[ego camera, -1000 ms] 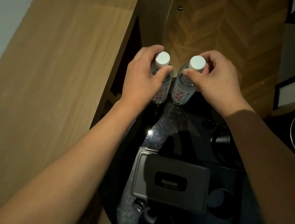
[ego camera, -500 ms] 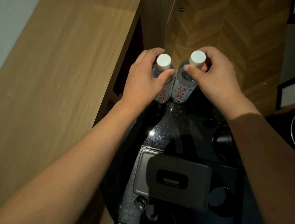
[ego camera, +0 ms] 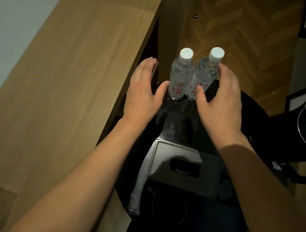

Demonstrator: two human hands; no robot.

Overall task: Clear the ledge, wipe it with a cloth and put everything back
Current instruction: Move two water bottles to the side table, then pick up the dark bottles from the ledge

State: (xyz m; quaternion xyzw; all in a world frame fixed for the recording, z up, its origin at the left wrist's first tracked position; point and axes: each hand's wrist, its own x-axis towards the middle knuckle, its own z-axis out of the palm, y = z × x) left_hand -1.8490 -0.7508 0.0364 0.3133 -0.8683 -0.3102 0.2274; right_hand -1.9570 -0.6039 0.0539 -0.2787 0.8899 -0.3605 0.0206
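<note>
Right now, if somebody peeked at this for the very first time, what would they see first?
Two clear water bottles with white caps, the left bottle and the right bottle, stand side by side at the far end of a shiny black surface. An open left hand and right hand sit on either side of them, fingers spread. Nearer the camera lies a dark rectangular box with a slot in its top.

Both open hands (ego camera: 183, 98) flank 2 upright bottles (ego camera: 188, 78) on a black ledge (ego camera: 176, 118).
</note>
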